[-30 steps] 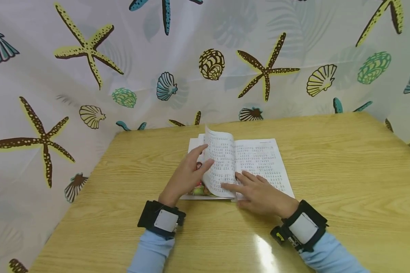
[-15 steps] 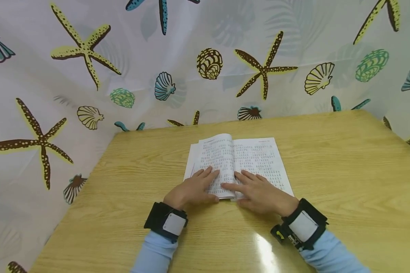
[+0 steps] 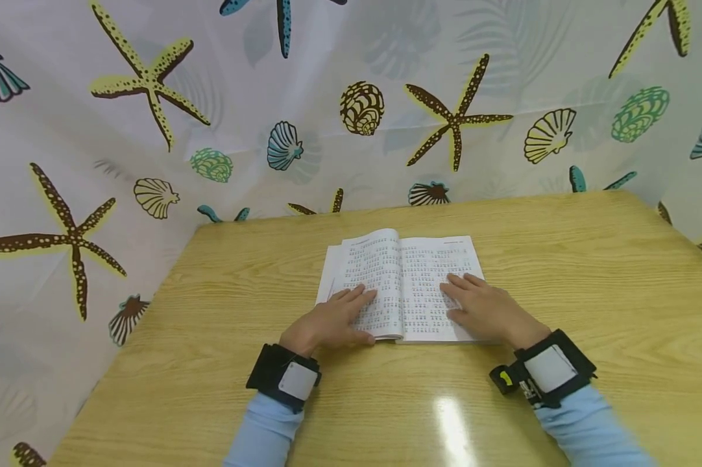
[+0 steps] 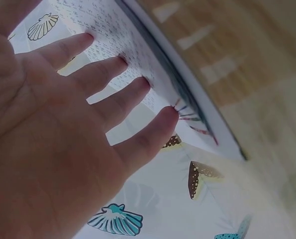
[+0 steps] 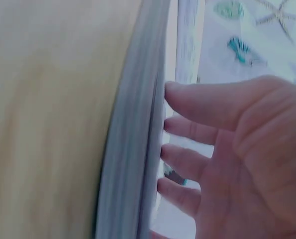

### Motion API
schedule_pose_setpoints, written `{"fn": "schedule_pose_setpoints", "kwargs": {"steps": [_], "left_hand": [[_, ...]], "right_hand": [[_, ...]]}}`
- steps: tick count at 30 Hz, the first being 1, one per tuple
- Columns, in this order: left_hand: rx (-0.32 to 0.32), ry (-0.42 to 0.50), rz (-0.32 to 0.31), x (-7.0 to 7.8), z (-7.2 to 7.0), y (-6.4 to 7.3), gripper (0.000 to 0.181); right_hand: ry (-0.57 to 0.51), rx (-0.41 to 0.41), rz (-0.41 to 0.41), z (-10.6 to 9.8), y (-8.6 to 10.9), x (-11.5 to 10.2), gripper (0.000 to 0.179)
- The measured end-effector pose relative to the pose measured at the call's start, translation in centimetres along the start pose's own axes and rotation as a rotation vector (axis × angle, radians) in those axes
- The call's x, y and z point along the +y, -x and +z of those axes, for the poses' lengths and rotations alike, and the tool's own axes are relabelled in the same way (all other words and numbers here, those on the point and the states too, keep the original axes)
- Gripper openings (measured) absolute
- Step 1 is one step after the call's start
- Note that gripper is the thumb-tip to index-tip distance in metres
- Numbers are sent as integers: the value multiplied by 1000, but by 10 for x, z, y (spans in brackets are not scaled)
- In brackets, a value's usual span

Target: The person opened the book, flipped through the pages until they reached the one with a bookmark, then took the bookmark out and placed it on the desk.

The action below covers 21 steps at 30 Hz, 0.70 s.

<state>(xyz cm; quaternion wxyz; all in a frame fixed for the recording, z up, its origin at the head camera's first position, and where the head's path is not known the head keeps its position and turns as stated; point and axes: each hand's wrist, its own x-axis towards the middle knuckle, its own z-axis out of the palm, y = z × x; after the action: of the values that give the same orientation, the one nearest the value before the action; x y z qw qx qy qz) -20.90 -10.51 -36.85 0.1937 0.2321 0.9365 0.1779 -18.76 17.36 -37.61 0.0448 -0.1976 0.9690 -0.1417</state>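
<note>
An open book (image 3: 427, 285) lies on the table, both visible pages covered in rows of small print. My left hand (image 3: 333, 321) rests on the lower part of the left page, fingers extended and thumb at the bottom edge. On the right page lies my right hand (image 3: 494, 311), its fingers spread and pointing up and left. In the left wrist view the fingertips (image 4: 147, 83) touch the printed page. The right wrist view shows the thick page edges of the book (image 5: 133, 119), with the right hand's fingertips (image 5: 173, 89) against the page.
The wooden table (image 3: 240, 279) extends around the book on every side. Behind it hangs a white cloth (image 3: 327, 78) printed with starfish and shells. Each wrist wears a black strap (image 3: 555, 370) with a pale plate.
The left hand has laid a lifted page flat on the left side and come down onto it. My right hand has slid from the book's middle rightward across the right page.
</note>
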Motion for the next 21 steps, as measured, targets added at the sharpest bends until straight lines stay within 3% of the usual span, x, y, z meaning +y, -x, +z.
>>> {"fn": "schedule_pose_setpoints", "kwargs": {"steps": [7,16,21], "left_hand": [[1,-8,3,1,-1,0,82],[11,-6,7,1,0,0,81],[9,-12,6,1,0,1,82]], "right_hand": [[-37,2,94,-7,4,27,54],[-55,-16,114,-9,3,27,56],[-94,-20,191,-8,3,30,71]]}}
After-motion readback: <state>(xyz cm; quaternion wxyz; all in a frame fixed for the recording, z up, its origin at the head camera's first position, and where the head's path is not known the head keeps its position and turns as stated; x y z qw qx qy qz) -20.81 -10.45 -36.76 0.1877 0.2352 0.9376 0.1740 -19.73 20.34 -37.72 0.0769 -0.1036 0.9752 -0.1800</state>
